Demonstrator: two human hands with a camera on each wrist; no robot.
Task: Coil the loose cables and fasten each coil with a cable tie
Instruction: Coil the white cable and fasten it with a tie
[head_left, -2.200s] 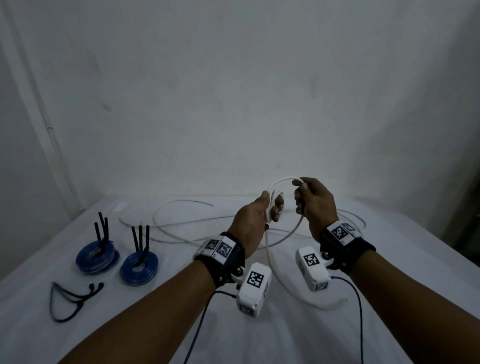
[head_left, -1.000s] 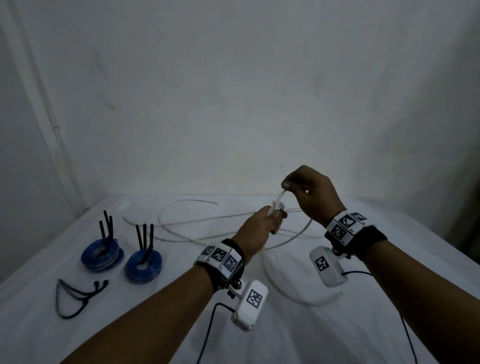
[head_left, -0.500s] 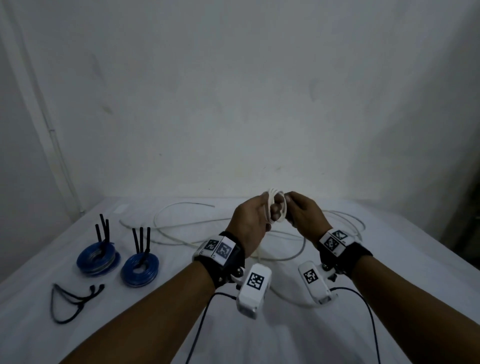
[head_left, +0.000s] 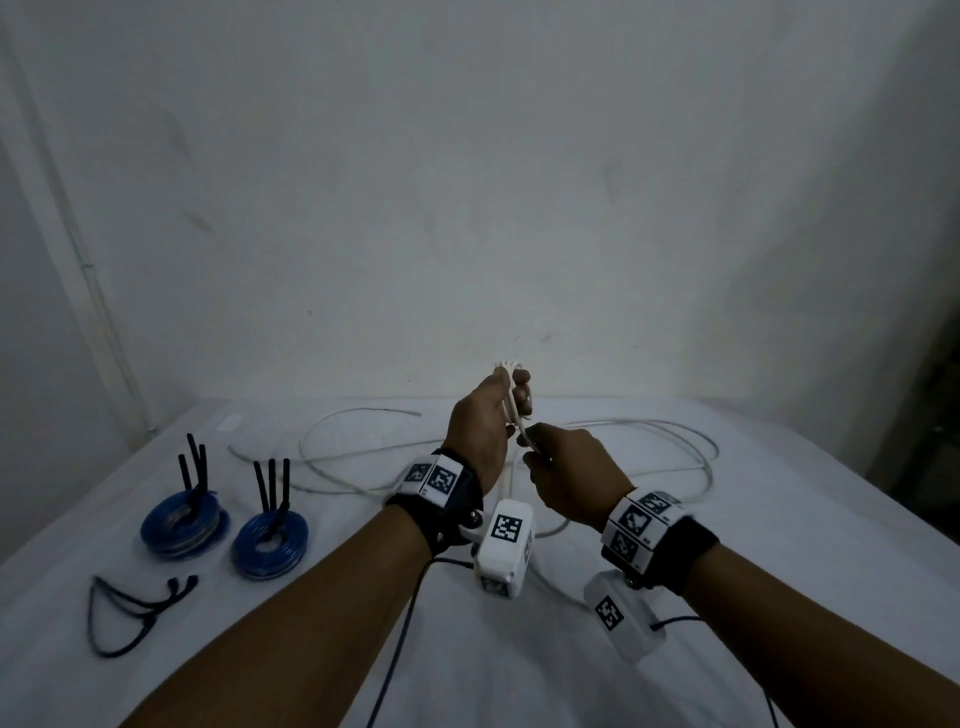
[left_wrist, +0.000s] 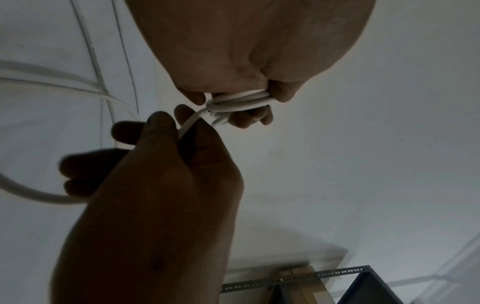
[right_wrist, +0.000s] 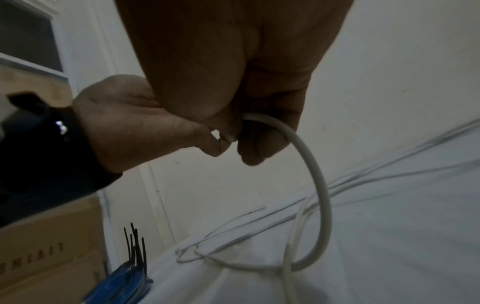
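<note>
White cable (head_left: 511, 410) is the one being worked on, and it sits up off the table as a small tight bundle of loops wound around the fingers (left_wrist: 249, 118) of the left hand (head_left: 480, 434). Those fingers are curled right round the loops, thumb clamped on top. Half a second back the right hand (head_left: 569, 475) was up level with the bundle, laying a turn on; now it has dropped lower and toward the person, pinching the free run of cable between thumb and fingertips (right_wrist: 253, 153), just below the coil. So one more wrap looks done, and the hand is probably sliding down for slack to make the next one.

Plenty left to do though. Most of the cable is sprawled in big loose arcs (head_left: 649, 441) across the white table (head_left: 779, 545), and a hanging loop trails from the right hand down to the cloth. Loops cross each other out there, so they could snag as they get pulled in.

Off to the left sit two blue coils (head_left: 184, 525) (head_left: 269, 538), already tied, black tie tails sticking straight up. Nearer the person lie a few spare black cable ties (head_left: 132, 605), well apart from both hands, so someone will have to reach over once the winding is finished. Nothing lies between the hands and those ties.
</note>
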